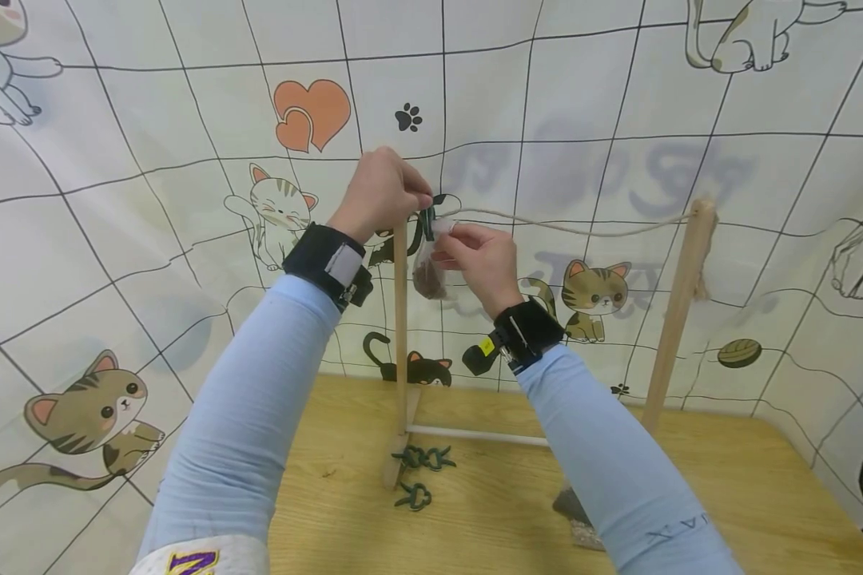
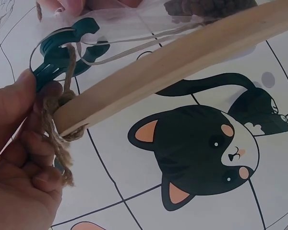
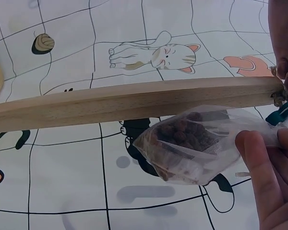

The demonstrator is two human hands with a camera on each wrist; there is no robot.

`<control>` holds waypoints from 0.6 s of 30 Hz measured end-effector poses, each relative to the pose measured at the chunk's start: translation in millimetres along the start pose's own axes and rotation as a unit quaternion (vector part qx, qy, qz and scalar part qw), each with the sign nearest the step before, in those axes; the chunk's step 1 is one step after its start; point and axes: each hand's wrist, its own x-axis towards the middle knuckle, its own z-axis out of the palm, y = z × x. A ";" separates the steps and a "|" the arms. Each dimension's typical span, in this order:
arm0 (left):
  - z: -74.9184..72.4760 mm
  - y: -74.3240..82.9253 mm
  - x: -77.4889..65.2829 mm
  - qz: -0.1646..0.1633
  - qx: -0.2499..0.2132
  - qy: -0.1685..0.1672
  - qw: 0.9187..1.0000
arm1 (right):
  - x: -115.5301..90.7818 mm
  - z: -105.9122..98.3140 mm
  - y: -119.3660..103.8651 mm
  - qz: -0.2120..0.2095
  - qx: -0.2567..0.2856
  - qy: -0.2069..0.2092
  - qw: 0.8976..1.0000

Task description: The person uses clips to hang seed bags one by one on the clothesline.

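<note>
My left hand pinches the handles of a green plastic clip at the top of the left wooden post. The clip's jaws stand around the cord, beside the knot tied to that post. A small sheer drawstring bag with dark brown lumps inside hangs just right of the post. My right hand pinches its gathered neck between thumb and fingers, close under the clip. Thin white drawstrings trail from the bag past the clip. The thin rope runs from here to the right post, sagging slightly.
Several green clips lie on the wooden table near the left post's foot. A white rod joins the frame's base. Partly behind my right sleeve lie small bags. Cat-patterned cloth hangs behind the frame.
</note>
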 end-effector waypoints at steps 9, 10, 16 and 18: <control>-1.8 -1.5 -2.7 0.015 0.002 -0.077 0.997 | 1.5 0.6 0.8 0.007 -0.009 -0.009 1.000; -2.6 -1.1 -3.3 0.017 0.001 -0.085 0.996 | 1.6 0.4 1.1 0.007 -0.012 -0.010 1.000; -6.2 -1.6 -6.2 0.032 0.004 -0.106 0.994 | 0.9 -1.5 2.1 0.012 -0.038 -0.023 0.999; -6.9 -1.9 -8.0 0.037 0.008 -0.107 0.994 | 0.3 -2.2 2.1 0.012 -0.047 -0.030 0.998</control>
